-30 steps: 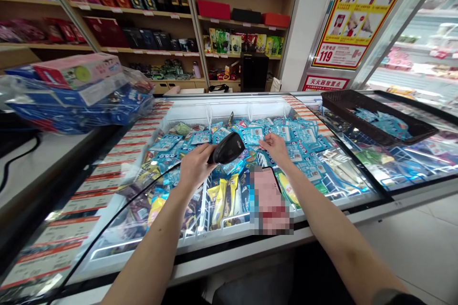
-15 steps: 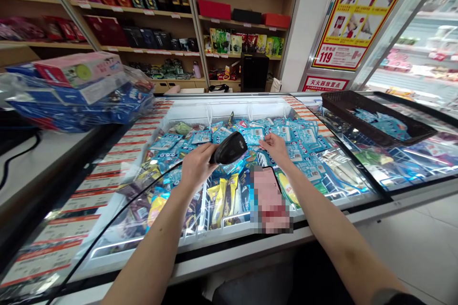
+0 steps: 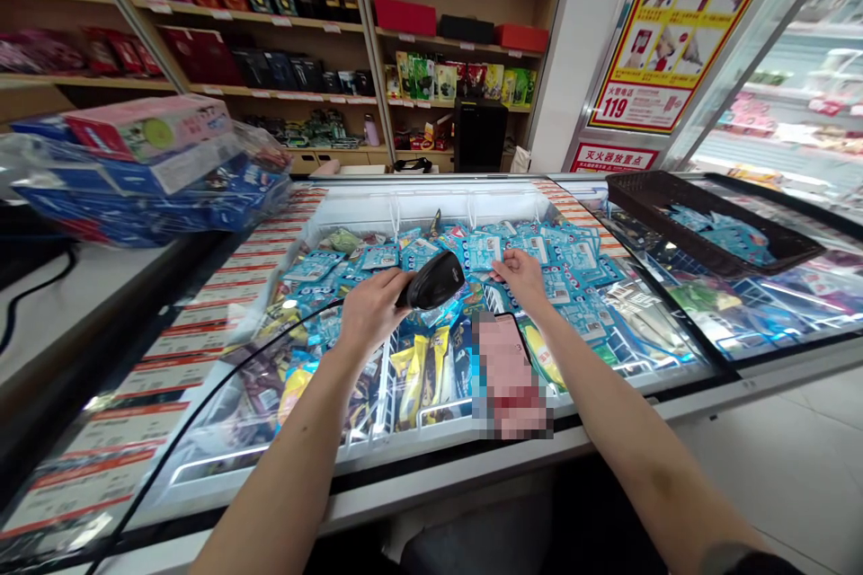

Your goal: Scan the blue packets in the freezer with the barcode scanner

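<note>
My left hand (image 3: 373, 309) is wrapped round the handle of a black corded barcode scanner (image 3: 435, 280), its head pointing right. A blue packet (image 3: 484, 252) with a white barcode label is pinched at its right edge by my right hand (image 3: 521, 277), just beyond the scanner. Many similar blue packets (image 3: 573, 250) lie spread over the glass top of a chest freezer (image 3: 431, 487). Nearer to me, a phone (image 3: 507, 359) rests on the glass with its screen blurred out. Yellow-wrapped ice creams (image 3: 423, 377) show through the glass in a wire basket.
Boxes in a clear plastic bag (image 3: 155, 171) stand at the left. A brown plastic tray (image 3: 630, 190) holding more blue packets sits at the right. The scanner's cord (image 3: 222, 386) runs across the left side. Shelves of goods (image 3: 262, 18) line the back.
The blue packet in my right hand has tilted slightly, with its label now a little higher. My left hand and the scanner have barely moved.
</note>
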`<move>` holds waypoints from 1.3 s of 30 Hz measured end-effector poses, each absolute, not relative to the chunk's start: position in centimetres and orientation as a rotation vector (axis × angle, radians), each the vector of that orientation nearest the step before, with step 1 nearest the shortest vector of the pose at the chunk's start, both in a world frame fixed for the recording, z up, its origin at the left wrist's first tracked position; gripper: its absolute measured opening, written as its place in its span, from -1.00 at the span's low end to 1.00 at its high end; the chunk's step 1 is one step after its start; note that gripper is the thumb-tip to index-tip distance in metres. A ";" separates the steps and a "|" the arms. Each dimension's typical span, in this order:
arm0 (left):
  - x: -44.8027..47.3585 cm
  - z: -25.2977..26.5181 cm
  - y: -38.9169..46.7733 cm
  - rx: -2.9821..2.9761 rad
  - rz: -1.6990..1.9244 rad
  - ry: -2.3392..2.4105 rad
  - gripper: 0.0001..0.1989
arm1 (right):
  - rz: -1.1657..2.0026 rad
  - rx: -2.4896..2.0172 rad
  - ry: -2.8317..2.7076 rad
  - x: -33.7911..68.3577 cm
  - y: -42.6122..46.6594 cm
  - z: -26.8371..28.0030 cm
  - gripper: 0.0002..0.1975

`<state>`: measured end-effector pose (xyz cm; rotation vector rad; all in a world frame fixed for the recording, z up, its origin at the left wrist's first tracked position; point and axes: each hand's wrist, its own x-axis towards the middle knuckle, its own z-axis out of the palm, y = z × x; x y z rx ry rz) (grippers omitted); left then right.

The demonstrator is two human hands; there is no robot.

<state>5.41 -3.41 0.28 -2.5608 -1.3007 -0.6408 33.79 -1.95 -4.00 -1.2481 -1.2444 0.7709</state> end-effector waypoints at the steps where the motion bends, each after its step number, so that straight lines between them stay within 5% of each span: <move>1: 5.3 0.2 -3.3 -2.558 -0.635 -1.297 -0.59 | 0.767 -1.239 -1.221 33.8 -2.0 -4.0 -0.67; 13: 3.2 -0.2 -2.3 -2.418 -0.682 -1.407 -0.66 | 0.514 -1.417 -1.012 35.9 -2.8 -2.6 -0.47; 26: 2.2 0.1 -2.0 -2.285 -0.699 -1.482 -0.69 | -0.207 -1.762 -1.318 36.9 -2.8 -2.1 -0.66; 39: 1.9 0.3 -2.0 -2.262 -0.717 -1.524 -0.70 | -0.377 -1.644 -1.740 34.1 -3.5 -1.0 -0.69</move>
